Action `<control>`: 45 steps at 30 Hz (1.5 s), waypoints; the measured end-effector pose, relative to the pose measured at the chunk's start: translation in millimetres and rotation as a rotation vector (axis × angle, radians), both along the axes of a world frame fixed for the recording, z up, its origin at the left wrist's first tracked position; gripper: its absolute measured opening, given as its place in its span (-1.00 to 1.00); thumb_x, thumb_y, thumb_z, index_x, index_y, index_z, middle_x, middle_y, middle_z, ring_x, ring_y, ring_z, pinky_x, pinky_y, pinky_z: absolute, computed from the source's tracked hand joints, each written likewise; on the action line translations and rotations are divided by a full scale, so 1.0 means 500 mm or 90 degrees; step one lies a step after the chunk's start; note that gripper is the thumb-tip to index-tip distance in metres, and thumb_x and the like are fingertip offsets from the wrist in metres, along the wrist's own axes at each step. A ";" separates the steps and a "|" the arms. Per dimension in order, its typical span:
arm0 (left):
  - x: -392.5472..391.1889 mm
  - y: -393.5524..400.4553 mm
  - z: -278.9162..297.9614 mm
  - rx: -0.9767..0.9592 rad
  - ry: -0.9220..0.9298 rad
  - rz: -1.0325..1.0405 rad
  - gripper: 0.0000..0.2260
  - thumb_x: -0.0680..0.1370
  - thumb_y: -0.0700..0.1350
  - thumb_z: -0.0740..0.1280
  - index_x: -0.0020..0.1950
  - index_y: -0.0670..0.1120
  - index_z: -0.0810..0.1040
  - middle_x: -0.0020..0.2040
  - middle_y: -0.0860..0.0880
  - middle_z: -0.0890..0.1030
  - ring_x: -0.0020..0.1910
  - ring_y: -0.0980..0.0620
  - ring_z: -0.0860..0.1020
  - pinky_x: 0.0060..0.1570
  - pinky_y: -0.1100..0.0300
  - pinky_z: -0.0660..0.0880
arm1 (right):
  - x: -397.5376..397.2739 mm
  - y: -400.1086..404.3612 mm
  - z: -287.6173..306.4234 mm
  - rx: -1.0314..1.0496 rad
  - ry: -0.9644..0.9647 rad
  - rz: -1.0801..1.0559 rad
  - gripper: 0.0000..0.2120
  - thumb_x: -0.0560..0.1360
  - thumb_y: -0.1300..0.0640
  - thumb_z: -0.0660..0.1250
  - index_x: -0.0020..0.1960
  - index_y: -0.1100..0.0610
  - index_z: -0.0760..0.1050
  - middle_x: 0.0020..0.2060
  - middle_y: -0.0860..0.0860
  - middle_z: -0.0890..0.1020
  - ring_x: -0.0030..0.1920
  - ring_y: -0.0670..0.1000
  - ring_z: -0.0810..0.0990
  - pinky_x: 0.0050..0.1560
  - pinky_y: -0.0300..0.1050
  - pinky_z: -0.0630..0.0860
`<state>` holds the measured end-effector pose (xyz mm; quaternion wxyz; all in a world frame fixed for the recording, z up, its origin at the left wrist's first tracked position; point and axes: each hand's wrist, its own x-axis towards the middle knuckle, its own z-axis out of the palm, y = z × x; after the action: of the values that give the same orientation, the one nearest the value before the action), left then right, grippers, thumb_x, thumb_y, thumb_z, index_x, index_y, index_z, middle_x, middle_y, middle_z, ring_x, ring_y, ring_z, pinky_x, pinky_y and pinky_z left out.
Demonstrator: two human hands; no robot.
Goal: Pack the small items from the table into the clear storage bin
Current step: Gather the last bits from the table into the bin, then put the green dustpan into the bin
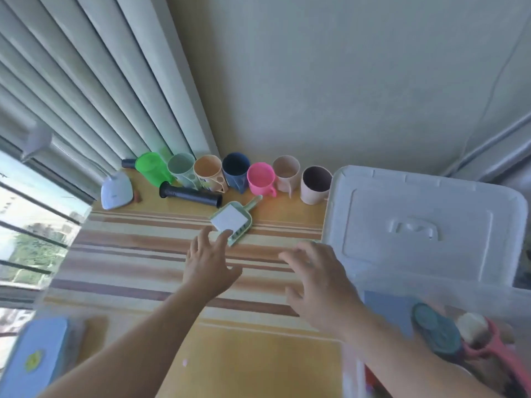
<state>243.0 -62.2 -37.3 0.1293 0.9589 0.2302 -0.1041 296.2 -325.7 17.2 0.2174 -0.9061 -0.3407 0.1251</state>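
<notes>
A small pale green dustpan (233,220) with a white pad in it lies on the striped cloth at table centre. My left hand (209,262) is open, its fingertips touching the dustpan's near edge. My right hand (316,285) is open and empty over the cloth, just left of the clear storage bin (471,294). The bin's translucent lid (416,225) stands behind the bin's opening. Inside the bin lie a teal round item (436,330) and a pink-handled tool (500,357). A black tube (191,194) lies in front of a row of cups.
Several cups stand along the back wall, among them a green one (152,168), a dark blue one (235,170) and a pink one (261,179). A white desk lamp base (116,191) sits at back left. A blue box (37,357) lies at the near left.
</notes>
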 end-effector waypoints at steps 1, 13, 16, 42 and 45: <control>0.028 0.031 -0.028 -0.009 -0.007 0.006 -0.23 0.42 0.24 0.41 0.55 0.22 0.14 0.57 -0.07 0.05 0.53 -0.22 0.17 0.44 -0.18 0.31 | 0.014 0.042 -0.021 -0.027 0.008 0.000 -0.45 0.52 -0.01 0.34 0.50 -0.11 0.38 0.40 -0.05 0.35 0.41 0.12 0.32 0.33 0.11 0.46; 0.182 0.154 -0.227 -0.059 0.023 -0.023 0.09 0.22 0.36 0.40 0.61 0.17 -0.09 0.44 -0.06 0.23 0.42 -0.19 0.27 0.34 -0.17 0.38 | 0.082 0.249 -0.207 -0.238 0.146 -0.066 -0.40 0.57 0.03 0.33 0.55 -0.16 0.22 0.54 -0.01 0.16 0.46 0.17 0.26 0.35 0.09 0.46; 0.119 0.144 -0.227 -0.092 -0.007 -0.076 0.07 0.20 0.27 0.48 0.59 0.13 0.00 0.41 -0.03 0.28 0.38 -0.19 0.31 0.30 -0.14 0.41 | 0.069 0.249 -0.211 -0.233 0.150 -0.086 -0.35 0.56 0.09 0.35 0.56 -0.16 0.17 0.55 0.00 0.14 0.46 0.19 0.25 0.34 0.09 0.47; -0.081 -0.024 0.193 -0.656 -0.228 -0.074 -0.65 0.63 0.23 0.17 0.27 0.08 0.55 -0.02 -0.03 0.68 -0.09 -0.05 0.67 -0.05 -0.05 0.62 | 0.052 -0.057 0.091 0.023 0.198 -0.195 -0.75 0.48 0.03 0.59 -0.07 -0.23 0.53 -0.12 -0.27 0.66 -0.15 -0.15 0.60 -0.13 -0.04 0.58; -0.058 -0.119 0.258 -0.794 -0.197 0.036 -0.66 0.61 0.25 0.18 0.31 0.17 0.49 -0.08 -0.14 0.69 -0.17 -0.24 0.71 -0.25 -0.16 0.67 | 0.032 -0.165 0.137 0.054 0.172 -0.226 -0.78 0.46 -0.02 0.57 -0.09 -0.22 0.53 -0.11 -0.25 0.65 -0.16 -0.12 0.62 -0.09 0.01 0.61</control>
<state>214.2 -121.7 91.7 0.6971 0.7011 0.1299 -0.0753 312.3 -408.1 85.4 0.3178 -0.9169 -0.1483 0.1905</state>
